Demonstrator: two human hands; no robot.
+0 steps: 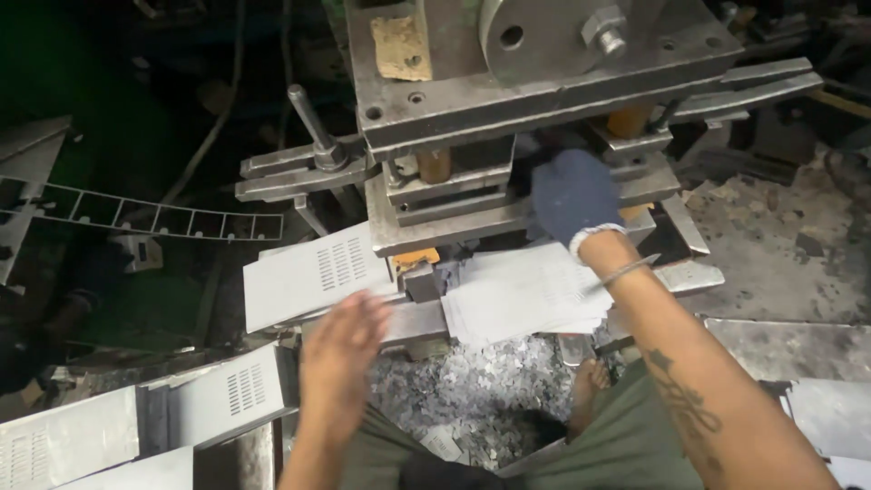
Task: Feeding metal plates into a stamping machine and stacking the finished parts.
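Observation:
My right hand (573,195), in a dark blue glove, reaches into the gap of a heavy steel punch press (508,100), right at the die block; what the fingers touch is hidden. Just below that wrist lies a stack of white punched metal sheets (522,295). My left hand (340,349) is bare and blurred, fingers spread, hovering in front of the press bed beside a white slotted sheet (313,272) that rests on the left of the bed. It holds nothing.
A pile of small metal offcuts (463,386) lies on the floor by my bare foot (590,386). More slotted white panels (136,413) lean at lower left. A punched scrap strip (154,218) stretches to the left. Grey plates (798,349) sit at right.

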